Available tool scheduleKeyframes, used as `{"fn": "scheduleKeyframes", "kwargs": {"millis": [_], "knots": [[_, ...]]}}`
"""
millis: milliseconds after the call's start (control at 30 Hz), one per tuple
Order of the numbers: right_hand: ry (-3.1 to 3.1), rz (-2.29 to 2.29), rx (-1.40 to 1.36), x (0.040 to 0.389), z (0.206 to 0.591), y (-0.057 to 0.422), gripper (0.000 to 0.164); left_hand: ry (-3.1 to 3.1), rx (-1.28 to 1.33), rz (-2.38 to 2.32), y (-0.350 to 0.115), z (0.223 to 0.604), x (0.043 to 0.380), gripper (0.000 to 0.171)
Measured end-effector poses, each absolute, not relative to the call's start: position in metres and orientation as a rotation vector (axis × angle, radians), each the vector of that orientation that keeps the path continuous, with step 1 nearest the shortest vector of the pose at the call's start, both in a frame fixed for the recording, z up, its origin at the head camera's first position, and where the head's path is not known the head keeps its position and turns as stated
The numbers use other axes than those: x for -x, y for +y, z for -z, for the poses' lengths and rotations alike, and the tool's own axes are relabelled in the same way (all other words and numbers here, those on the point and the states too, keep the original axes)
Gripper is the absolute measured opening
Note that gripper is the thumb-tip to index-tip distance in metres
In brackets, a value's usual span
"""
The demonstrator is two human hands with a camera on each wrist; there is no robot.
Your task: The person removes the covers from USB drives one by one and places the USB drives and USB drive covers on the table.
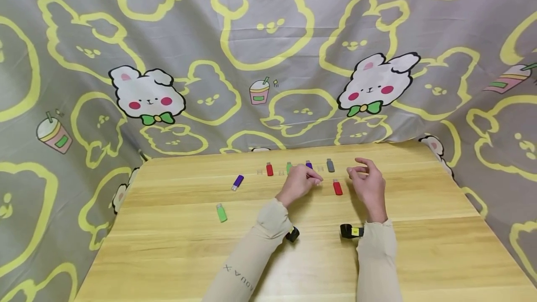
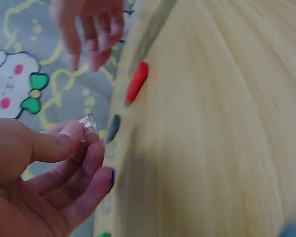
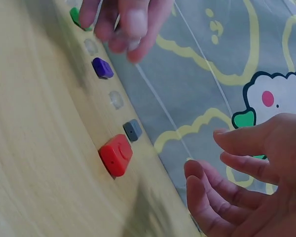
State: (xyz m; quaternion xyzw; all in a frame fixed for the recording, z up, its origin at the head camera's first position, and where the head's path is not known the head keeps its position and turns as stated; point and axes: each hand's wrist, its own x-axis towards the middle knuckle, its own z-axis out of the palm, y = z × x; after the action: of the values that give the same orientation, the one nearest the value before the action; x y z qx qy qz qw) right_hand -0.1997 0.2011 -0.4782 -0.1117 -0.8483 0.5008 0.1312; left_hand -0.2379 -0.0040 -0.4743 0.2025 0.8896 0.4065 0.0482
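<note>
My left hand [image 1: 299, 183] pinches a small clear plastic cap [image 2: 89, 127] between thumb and index finger, raised above the table. My right hand [image 1: 370, 188] hovers to the right with its fingers loosely bent and nothing between them. Between the hands lies a red USB stick [image 1: 337, 188], with a grey USB stick [image 1: 330, 166] behind it. A purple USB stick [image 3: 103, 68] and a green USB stick [image 1: 289, 166] are partly hidden behind my left hand in the head view. Clear caps [image 3: 116, 99] lie between the sticks of the back row.
Another red USB stick [image 1: 270, 169] ends the back row on the left. Farther left lie a second purple stick [image 1: 238, 182] and a second green stick [image 1: 221, 213]. A patterned curtain [image 1: 293, 78] hangs behind the wooden table [image 1: 168, 255].
</note>
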Motion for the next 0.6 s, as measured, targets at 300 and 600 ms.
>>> {"fn": "scheduleKeyframes", "kwargs": {"millis": [300, 600], "knots": [[-2.445, -1.467, 0.351, 0.201, 0.481, 0.206, 0.039, 2.732, -0.646, -1.133, 0.015, 0.485, 0.245, 0.005], [-2.463, -1.488, 0.368, 0.200, 0.479, 0.206, 0.035, 2.790, -0.631, -1.000, 0.023, 0.485, 0.245, 0.008]]}}
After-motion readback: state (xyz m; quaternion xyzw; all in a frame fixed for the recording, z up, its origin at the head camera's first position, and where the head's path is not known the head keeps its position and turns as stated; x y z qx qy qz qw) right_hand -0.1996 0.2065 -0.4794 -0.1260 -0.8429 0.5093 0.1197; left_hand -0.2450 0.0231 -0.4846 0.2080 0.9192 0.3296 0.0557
